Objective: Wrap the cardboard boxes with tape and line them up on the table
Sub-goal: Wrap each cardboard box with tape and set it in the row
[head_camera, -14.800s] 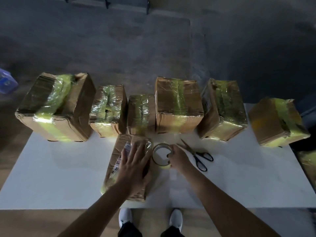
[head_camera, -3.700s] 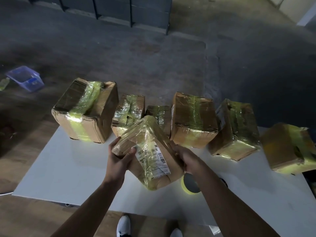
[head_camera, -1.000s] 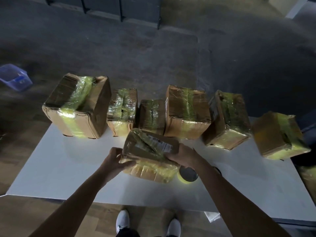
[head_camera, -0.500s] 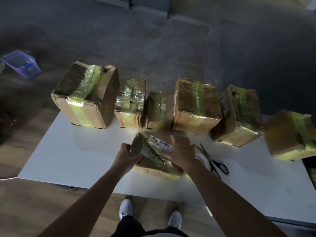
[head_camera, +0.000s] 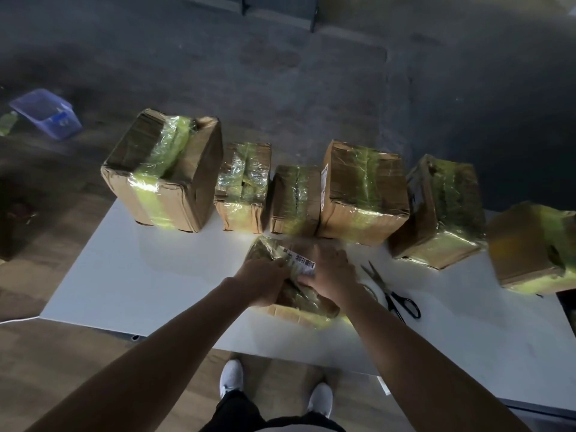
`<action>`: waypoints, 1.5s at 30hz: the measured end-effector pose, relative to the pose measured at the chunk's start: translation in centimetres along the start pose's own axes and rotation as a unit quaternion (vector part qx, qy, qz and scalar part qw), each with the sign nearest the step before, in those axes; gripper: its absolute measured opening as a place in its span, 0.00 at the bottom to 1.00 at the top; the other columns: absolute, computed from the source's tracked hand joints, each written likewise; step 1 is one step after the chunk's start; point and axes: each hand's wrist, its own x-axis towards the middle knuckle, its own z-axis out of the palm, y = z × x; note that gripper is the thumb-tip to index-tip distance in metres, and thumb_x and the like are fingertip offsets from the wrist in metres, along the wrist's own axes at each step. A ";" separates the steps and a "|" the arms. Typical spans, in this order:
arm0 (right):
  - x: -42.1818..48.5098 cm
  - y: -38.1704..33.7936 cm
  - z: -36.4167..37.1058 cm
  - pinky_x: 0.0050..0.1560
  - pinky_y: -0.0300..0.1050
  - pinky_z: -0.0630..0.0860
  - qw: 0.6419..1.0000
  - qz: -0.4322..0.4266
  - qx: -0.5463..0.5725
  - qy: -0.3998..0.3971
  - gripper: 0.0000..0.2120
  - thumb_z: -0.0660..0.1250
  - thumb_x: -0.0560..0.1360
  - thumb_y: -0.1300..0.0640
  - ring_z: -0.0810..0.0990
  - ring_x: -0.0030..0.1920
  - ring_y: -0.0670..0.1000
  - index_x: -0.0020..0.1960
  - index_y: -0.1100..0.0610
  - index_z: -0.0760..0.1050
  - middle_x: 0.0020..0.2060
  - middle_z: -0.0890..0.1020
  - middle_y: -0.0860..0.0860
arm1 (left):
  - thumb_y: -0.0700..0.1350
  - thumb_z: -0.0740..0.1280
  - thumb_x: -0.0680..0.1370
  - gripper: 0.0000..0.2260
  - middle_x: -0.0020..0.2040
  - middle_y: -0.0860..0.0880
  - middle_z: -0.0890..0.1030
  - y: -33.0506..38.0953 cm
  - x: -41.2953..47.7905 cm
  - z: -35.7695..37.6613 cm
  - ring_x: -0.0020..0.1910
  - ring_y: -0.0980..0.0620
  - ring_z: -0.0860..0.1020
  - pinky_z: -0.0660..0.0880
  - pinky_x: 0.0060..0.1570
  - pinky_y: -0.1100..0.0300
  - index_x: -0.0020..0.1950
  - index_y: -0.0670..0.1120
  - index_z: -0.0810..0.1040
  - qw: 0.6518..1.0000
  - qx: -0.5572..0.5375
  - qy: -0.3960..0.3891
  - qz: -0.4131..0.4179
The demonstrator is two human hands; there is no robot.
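Left hand (head_camera: pixel 265 285) and right hand (head_camera: pixel 332 274) are clasping the small brown cardboard box banded in yellow-green tape (head_camera: pixel 307 311), which is resting on the white table (head_camera: pixel 149 275) in front of the row of taped boxes (head_camera: pixel 361 194), probably steadying it for alignment.

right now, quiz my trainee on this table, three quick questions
1. True or false: the scissors lie to the right of the labelled box.
2. How many taped boxes stand in the back row, counting from the big box at its left end?
3. The left hand and right hand are: A both on the labelled box, B both on the scissors, C both hanging free.
Key: 1 true; 2 six; 3 A.
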 end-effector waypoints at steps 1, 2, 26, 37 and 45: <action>0.0 0.1 0.0 0.62 0.57 0.70 1.000 -0.001 0.010 -0.005 0.38 0.67 0.72 0.36 0.65 0.68 0.59 0.72 0.53 0.57 0.70 0.66 0.56 | 0.50 0.66 0.78 0.19 0.65 0.50 0.73 -0.1 0.0 0.0 0.60 0.43 0.76 0.73 0.55 0.51 0.68 0.49 0.72 1.000 -0.011 0.003 0.001; -0.1 0.1 0.1 0.62 0.57 0.70 1.000 -0.004 0.022 -0.010 0.38 0.68 0.72 0.37 0.64 0.68 0.59 0.73 0.53 0.57 0.70 0.65 0.55 | 0.48 0.65 0.78 0.18 0.66 0.50 0.72 -0.1 -0.1 0.0 0.60 0.43 0.76 0.73 0.55 0.51 0.67 0.48 0.72 1.000 -0.022 0.010 0.002; -2.6 6.8 0.8 0.61 0.51 0.73 0.948 0.111 0.255 0.158 0.18 0.60 0.81 0.55 0.72 0.65 0.55 0.70 0.57 0.69 0.65 0.74 0.56 | 0.74 0.54 0.72 0.39 0.77 0.45 0.62 -1.3 -2.8 4.2 0.76 0.38 0.57 0.55 0.70 0.35 0.77 0.51 0.64 0.980 0.027 0.129 0.147; -4.0 11.5 4.4 0.53 0.49 0.75 0.950 0.233 0.206 -0.025 0.20 0.64 0.79 0.55 0.78 0.59 0.60 0.64 0.68 0.68 0.58 0.79 0.62 | 0.64 0.68 0.72 0.35 0.76 0.44 0.65 2.1 -1.7 4.2 0.75 0.39 0.59 0.60 0.70 0.35 0.75 0.50 0.67 0.987 0.040 0.146 0.050; -1.5 11.5 -2.4 0.38 0.48 0.74 0.899 0.154 0.374 0.165 0.15 0.67 0.75 0.59 0.79 0.49 0.63 0.58 0.65 0.70 0.45 0.77 0.57 | 0.73 0.70 0.62 0.56 0.78 0.48 0.54 -0.2 -4.8 2.9 0.76 0.45 0.55 0.65 0.70 0.44 0.79 0.49 0.50 0.925 -0.299 0.165 -0.165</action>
